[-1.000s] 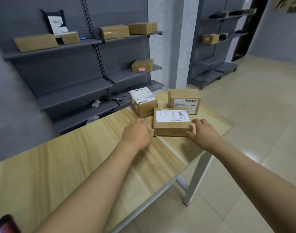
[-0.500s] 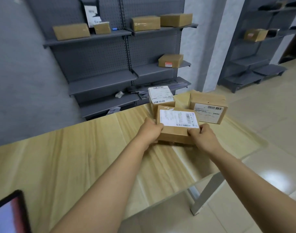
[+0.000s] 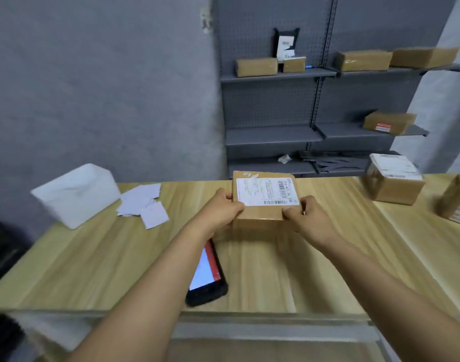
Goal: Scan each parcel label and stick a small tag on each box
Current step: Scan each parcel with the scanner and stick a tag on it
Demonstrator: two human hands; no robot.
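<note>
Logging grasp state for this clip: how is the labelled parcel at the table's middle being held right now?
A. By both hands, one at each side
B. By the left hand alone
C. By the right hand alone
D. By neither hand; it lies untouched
A: the left hand grips the parcel at its left edge and the right hand grips its right edge, with the label facing up.

Your left hand [image 3: 218, 209] and right hand [image 3: 306, 216] meet at mid-frame, fingers curled in a grip, both forearms stretched forward.
</note>
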